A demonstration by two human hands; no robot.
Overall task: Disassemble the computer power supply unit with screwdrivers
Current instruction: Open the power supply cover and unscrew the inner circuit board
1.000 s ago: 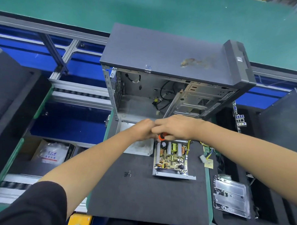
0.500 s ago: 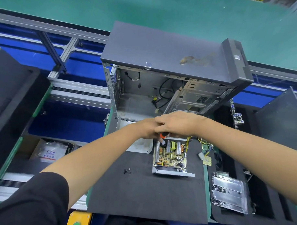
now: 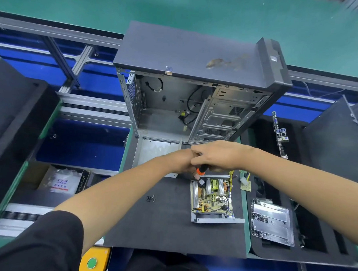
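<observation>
Illumination is bright, even and cool, apparently from overhead; no lamp is in view. Shadows are soft and shallow, the deepest lying inside the open computer case [image 3: 175,106]. Mild glare shows on the clear plastic tray [image 3: 272,221] at lower right and on the heatsinks of the power supply board [image 3: 211,195]. Wide-angle distortion bends the conveyor rails [image 3: 55,34] and stretches both forearms toward the frame edges. The centre is acceptably sharp; the black sleeve [image 3: 34,243] and the upper right corner are soft.
</observation>
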